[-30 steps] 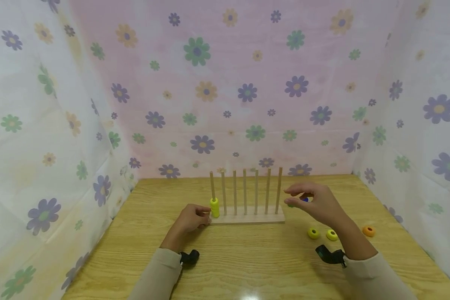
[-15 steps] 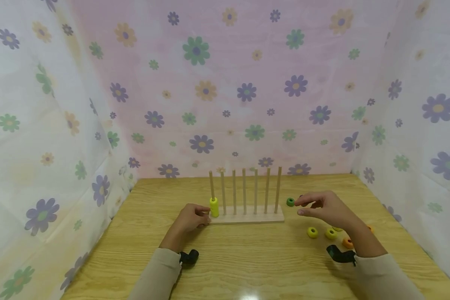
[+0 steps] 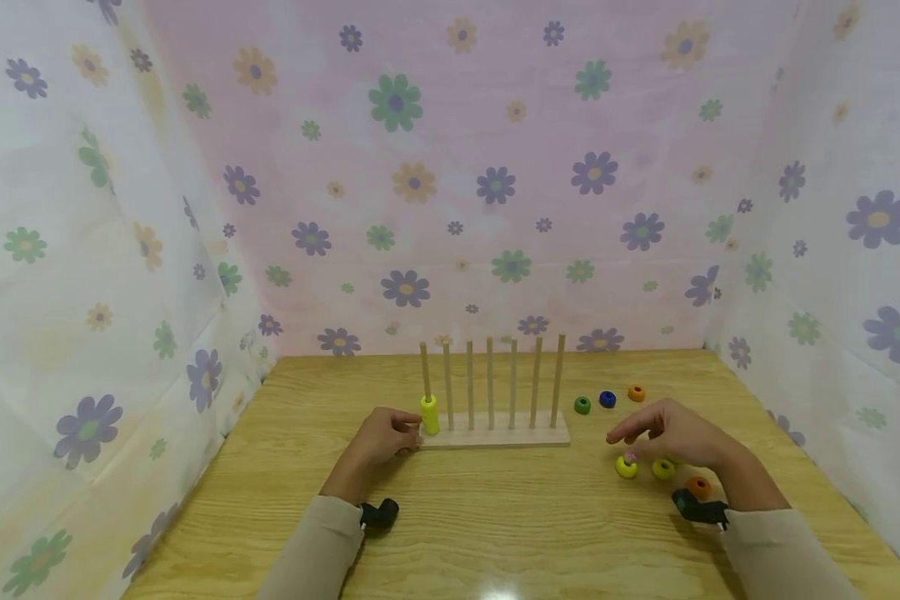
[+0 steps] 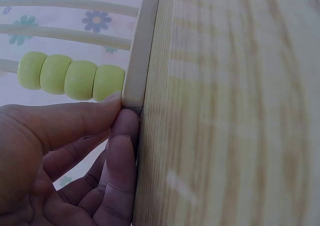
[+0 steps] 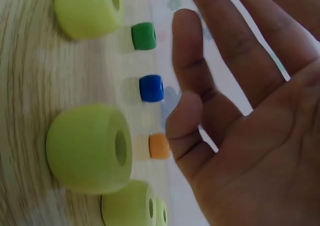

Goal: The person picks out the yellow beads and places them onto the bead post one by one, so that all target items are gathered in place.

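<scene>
A wooden peg rack with several upright pegs stands on the table. Several yellow beads are stacked on its leftmost peg. My left hand pinches the left end of the rack's base, thumb on top by the lowest bead and fingers at the end. My right hand hovers over loose beads, thumb and fingers apart, holding nothing. Beneath it, near the thumb, lies a yellow bead, beside another yellow bead. The hand partly hides more beads there.
Behind the right hand sit a green bead, a blue bead and an orange bead in a row. Another orange bead lies close to the right wrist camera. Flowered cloth encloses the table.
My right hand has moved right and toward me, from beside the green and blue beads to above the yellow ones. The left hand stays at the rack's end.
</scene>
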Demonstrator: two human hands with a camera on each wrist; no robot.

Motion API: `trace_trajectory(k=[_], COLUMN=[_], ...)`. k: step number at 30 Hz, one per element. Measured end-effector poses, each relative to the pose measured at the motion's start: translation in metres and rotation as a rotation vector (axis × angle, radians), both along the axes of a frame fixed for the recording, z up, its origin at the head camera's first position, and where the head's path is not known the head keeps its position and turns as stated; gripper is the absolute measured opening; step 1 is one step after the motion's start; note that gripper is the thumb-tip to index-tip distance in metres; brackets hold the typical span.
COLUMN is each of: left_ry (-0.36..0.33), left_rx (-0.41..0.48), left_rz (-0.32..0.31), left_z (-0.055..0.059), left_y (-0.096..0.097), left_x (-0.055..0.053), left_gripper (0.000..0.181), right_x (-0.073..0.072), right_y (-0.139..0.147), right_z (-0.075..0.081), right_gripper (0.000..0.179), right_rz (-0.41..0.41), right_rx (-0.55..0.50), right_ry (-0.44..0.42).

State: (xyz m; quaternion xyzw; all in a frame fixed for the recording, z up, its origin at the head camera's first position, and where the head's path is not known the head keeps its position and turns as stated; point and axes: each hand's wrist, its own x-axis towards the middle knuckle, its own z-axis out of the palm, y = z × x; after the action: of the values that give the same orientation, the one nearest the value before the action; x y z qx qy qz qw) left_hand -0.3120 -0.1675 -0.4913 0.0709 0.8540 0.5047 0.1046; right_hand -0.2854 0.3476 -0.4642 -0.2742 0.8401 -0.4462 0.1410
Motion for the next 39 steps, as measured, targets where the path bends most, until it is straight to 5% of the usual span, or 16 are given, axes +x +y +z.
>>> trace_trajectory(k=[20, 39], left_ry=[-0.008, 0.019], left_rx=[-0.01, -0.014], left_rz=[0.002, -0.01], left_z=[-0.0009, -0.0008], left_y=[0.0009, -0.0018], left_x=[-0.0014, 0.0019], left_gripper=[0.04, 0.04], right_x=[-0.0008, 0.0017], right_y=[0.0066, -0.0015], right_z=[-0.0084, -0.0061], right_gripper=[0.039, 0.038], right_rz=[0.157, 0.102], right_rx=[-0.026, 0.037], right_ry=[-0.071, -0.065])
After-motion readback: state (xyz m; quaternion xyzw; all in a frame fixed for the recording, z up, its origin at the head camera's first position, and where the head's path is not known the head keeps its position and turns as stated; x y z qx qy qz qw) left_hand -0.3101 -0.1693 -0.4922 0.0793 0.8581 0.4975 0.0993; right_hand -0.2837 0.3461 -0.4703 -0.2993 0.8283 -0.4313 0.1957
